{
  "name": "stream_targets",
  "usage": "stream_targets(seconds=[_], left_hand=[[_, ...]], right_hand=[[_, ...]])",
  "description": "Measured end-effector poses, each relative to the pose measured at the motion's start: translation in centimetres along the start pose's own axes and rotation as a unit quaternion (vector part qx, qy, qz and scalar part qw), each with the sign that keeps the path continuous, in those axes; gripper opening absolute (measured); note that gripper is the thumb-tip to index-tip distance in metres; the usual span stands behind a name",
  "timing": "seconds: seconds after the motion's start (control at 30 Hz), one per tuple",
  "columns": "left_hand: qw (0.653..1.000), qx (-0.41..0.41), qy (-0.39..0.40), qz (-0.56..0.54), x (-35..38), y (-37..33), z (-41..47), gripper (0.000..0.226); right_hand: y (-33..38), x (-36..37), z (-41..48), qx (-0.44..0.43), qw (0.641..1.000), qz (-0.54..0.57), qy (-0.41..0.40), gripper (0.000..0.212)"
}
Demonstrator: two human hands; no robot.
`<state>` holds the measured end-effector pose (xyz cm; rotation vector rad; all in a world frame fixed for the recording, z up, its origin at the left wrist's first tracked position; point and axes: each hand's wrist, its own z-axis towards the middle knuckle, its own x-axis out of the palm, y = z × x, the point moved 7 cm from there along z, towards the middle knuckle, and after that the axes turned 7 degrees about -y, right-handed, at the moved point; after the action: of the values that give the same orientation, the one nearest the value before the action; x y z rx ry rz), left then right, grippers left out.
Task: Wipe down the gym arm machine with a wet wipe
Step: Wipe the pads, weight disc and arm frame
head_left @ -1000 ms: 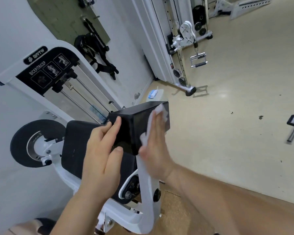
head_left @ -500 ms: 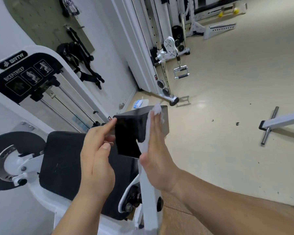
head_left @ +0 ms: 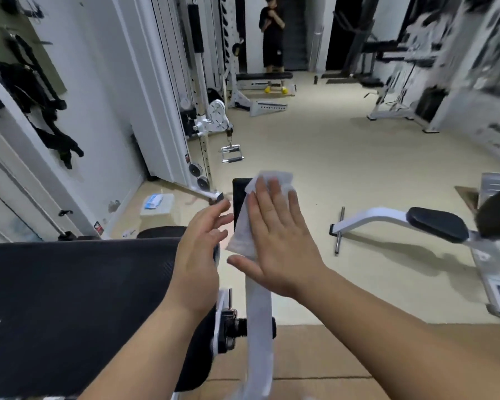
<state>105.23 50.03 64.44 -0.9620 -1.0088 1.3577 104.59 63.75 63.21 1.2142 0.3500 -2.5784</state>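
- Beige gym floor (head_left: 315, 157) is spreading out behind the arm machine, with racks and benches standing along the walls.
- The right hand (head_left: 274, 235) is pressing the wet wipe (head_left: 274, 179) flat against the small black pad (head_left: 238, 197) at the top of the white lever arm (head_left: 259, 313). Its fingers are lying straight, so its grip is released and only the pressure of the palm is holding the wipe.
- The left hand (head_left: 199, 246) is hovering just beside the left edge of this pad, its grip loose and grasping nothing. I cannot tell if its fingertips are touching the pad.
- The step in hand seems to be the wiping of the small pad's face. The next move is probably calling for sliding the wipe over the remaining sides, then down the lever arm and onto the large black armrest pad (head_left: 70, 298).
- A wipes packet (head_left: 153, 200) is lying on the floor near the wall, a cable handle (head_left: 231, 157) is hanging beyond it, and a low bench (head_left: 436, 226) is standing at the right.
- None of these is blocking the hands; the unpinched wipe may be slipping off.
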Motion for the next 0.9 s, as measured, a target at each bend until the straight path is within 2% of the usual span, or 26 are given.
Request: stream_targets(seconds=[0.17, 0.4, 0.5, 0.67, 0.9], left_hand=[[0.999, -0.034, 0.025, -0.023, -0.6, 2.1, 0.3, 0.055], [0.993, -0.070, 0.095, -0.007, -0.9, 3.1, -1.9, 0.055], [0.990, -0.076, 0.116, -0.007, -1.2, 3.2, -2.3, 0.051], [0.991, -0.084, 0.106, -0.022, -1.4, 3.3, -1.2, 0.063], [0.989, -0.113, 0.092, -0.004, -2.5, 5.1, -3.0, 0.063]], right_hand=[[0.5, -1.0, 2.7, -0.003, 1.000, -0.028, 0.004, 0.101], [1.8, 0.4, -4.0, -0.080, 0.994, -0.070, 0.030, 0.095], [1.4, -0.2, -0.8, -0.060, 0.995, -0.070, 0.025, 0.097], [1.7, -0.7, 4.3, -0.021, 0.997, -0.074, 0.027, 0.098], [2.2, 0.5, -3.5, -0.072, 0.995, -0.064, -0.011, 0.082]])
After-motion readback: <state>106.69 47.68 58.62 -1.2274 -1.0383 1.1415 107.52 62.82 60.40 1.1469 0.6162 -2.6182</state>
